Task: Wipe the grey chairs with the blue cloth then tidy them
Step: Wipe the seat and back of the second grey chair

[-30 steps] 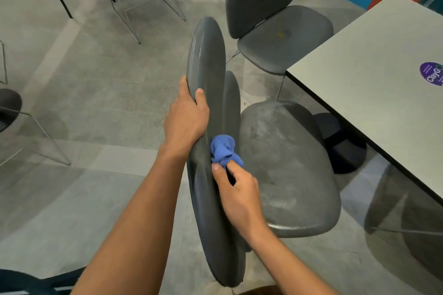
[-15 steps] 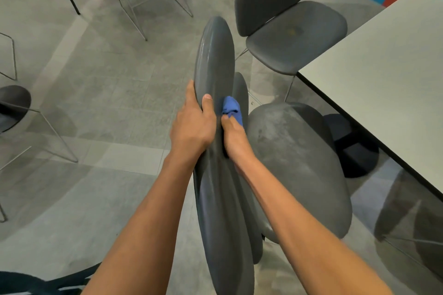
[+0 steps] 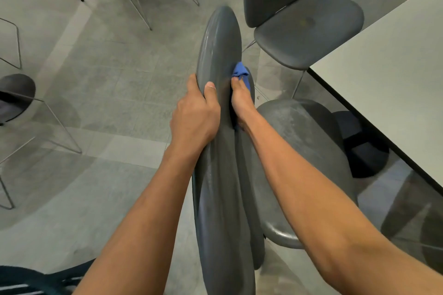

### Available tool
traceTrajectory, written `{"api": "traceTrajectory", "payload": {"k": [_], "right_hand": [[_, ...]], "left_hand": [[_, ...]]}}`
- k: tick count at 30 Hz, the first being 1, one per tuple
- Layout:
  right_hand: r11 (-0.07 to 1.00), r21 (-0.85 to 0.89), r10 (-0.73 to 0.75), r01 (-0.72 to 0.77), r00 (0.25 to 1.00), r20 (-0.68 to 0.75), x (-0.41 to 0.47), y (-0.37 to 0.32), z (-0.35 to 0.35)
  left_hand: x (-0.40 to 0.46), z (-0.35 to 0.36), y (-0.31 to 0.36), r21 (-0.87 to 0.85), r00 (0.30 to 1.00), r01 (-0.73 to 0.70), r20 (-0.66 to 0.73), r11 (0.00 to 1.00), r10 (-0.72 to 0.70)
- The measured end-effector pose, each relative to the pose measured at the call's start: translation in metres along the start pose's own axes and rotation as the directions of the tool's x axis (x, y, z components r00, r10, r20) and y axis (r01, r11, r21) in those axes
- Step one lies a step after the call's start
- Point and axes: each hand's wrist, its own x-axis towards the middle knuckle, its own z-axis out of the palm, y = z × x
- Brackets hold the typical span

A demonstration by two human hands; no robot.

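Head view shows our right hand (image 3: 242,100), pinching the blue cloth (image 3: 240,71), has slid farther up the near grey chair's backrest (image 3: 221,55) while our left hand (image 3: 195,116) still grips its edge, so we judge wiping is progressing

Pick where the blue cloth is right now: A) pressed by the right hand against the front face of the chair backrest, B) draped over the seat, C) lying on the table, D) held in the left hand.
A: the right hand presses the blue cloth against the front face of the chair backrest, while the left hand grips the backrest's edge.
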Motion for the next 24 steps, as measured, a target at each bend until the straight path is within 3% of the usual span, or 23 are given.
{"api": "traceTrajectory", "payload": {"k": [7, 12, 17, 21, 24], "right_hand": [[0.994, -0.057, -0.086, 0.091, 0.993, 0.084, -0.153, 0.062, -0.018], [0.968, -0.154, -0.191, 0.197, 0.98, 0.055, -0.128, 0.036, -0.018], [0.938, -0.298, -0.196, 0.175, 0.98, -0.044, -0.105, 0.024, -0.011], [0.946, -0.246, -0.228, 0.21, 0.973, -0.044, -0.182, 0.035, -0.026], [0.933, -0.233, -0.271, 0.274, 0.962, 0.045, -0.259, 0.046, -0.034]], "left_hand": [[-0.001, -0.001, 0.0, -0.01, 1.0, -0.018, -0.012, 1.0, 0.018], [0.001, -0.001, -0.001, -0.056, 1.0, -0.001, 0.02, 0.998, 0.002], [-0.007, -0.004, -0.006, -0.237, 0.997, -0.001, 0.07, 0.972, 0.018], [-0.026, 0.0, -0.012, -0.454, 0.993, 0.01, 0.111, 0.891, 0.046], [-0.033, -0.001, -0.017, -0.626, 0.98, 0.164, 0.191, 0.763, -0.053]]}}
